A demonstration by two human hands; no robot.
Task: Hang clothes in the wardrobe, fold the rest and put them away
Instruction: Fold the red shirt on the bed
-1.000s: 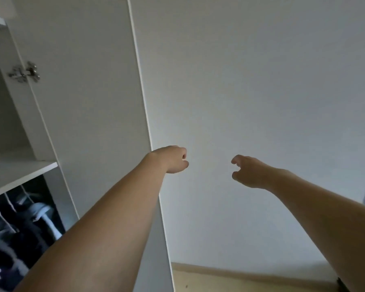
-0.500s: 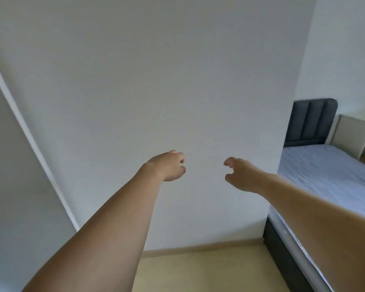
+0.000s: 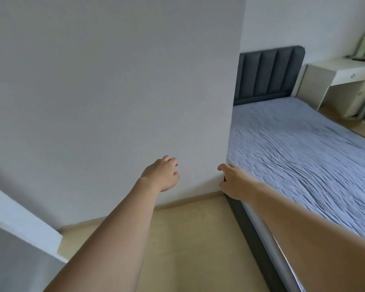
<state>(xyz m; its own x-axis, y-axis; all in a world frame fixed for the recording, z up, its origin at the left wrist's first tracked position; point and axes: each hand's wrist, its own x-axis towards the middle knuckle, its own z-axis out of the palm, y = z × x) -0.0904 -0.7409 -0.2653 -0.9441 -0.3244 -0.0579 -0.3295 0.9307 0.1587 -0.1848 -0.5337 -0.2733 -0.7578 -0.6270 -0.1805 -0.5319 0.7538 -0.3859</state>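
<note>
A: Your left hand (image 3: 162, 173) and right hand (image 3: 230, 181) reach out loosely curled, holding nothing, facing the wall (image 3: 114, 91).

B: No clothes show; the bed (image 3: 303, 148) lies bare, so you're probably turning to fetch the next garment.

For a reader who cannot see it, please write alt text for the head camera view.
Two bare arms reach forward, the left hand and the right hand both empty with loosely curled fingers, in front of a white wall. To the right stands a bed with a blue quilted cover and a dark padded headboard, with a white desk behind it.
</note>
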